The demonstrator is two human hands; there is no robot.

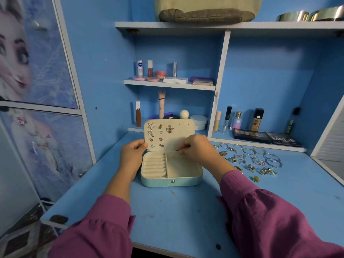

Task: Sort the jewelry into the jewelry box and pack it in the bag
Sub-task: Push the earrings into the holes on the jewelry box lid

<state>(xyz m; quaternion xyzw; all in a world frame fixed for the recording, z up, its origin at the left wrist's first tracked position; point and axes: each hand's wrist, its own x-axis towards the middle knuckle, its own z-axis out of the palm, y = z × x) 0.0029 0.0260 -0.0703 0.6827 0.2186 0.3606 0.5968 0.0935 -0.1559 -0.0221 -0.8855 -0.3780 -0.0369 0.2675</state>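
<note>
Blue desk (186,211) with blue shelving behind; white-edged shelves.

Item one: jewelry box (171,180), pale turquoise outside, cream lining, standing open at the centre of the desk. Lid (183,130) upright, carrying earrings (160,134) pinned on its left half: stars, hearts, a butterfly and smaller studs. Base holds ring rolls on the left and a plain compartment on the right.

Item two: left hand (131,155), thumb and fingers curled on the lid's lower left edge, holding it. Right hand (199,148), fingertips pinched together at the lid's lower right, over the hinge line; whatever small piece they hold is too small to tell. Both arms in magenta sleeves (270,216).

Item three: loose jewelry (251,161) spread on the desk to the right of the box: hoops, rings, silver and gold pieces, one green stone.

Item four: bag (206,10), cream cloth, on the top shelf above.

Item five: cosmetics (160,73) on the small shelves; bottles and dark palettes (266,137) in the right-hand bay.
</note>
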